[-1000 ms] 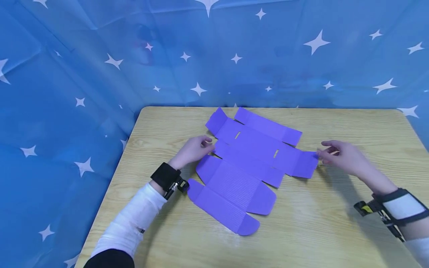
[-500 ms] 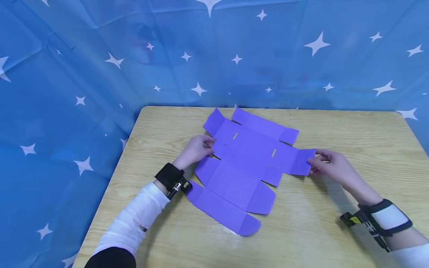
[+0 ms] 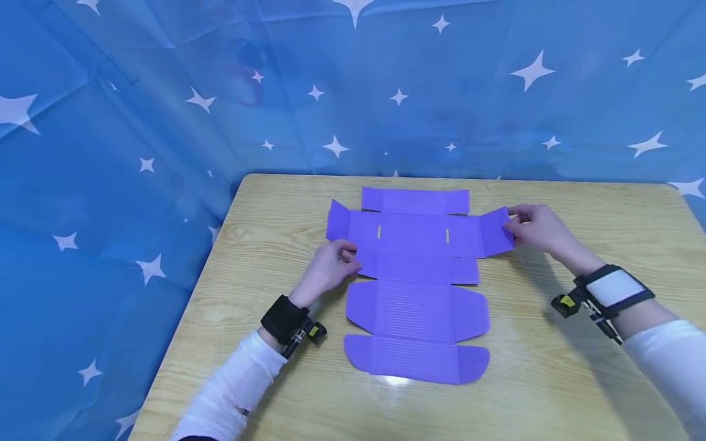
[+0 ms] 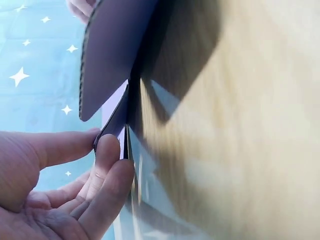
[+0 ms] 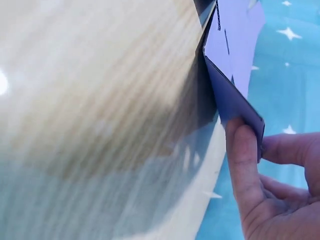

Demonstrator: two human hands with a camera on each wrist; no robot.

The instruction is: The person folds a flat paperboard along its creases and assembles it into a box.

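Note:
An unfolded purple cardboard box (image 3: 413, 312) lies on the wooden table, its ribbed inner panels facing up and two narrow slots in the upper panel. My left hand (image 3: 329, 267) pinches the small flap on the left of the middle strip; in the left wrist view the thumb and fingers (image 4: 107, 150) have that flap between them. Over on the right, my right hand (image 3: 537, 228) pinches the outer edge of the upper panel's right side flap (image 3: 494, 231), which is tilted up. The right wrist view has the thumb on one face of this flap (image 5: 232, 100) and fingers on the other.
The light wooden table (image 3: 265, 220) has its far edge against a blue curtain (image 3: 287, 73) with white stars. Its left edge also borders the curtain. Each wrist carries a strapped camera, such as the right one (image 3: 567, 303).
My right hand has come in to the right flap, taken hold of it and moved up. The cardboard has turned from slanted to roughly square with the table. My left hand has moved slightly down.

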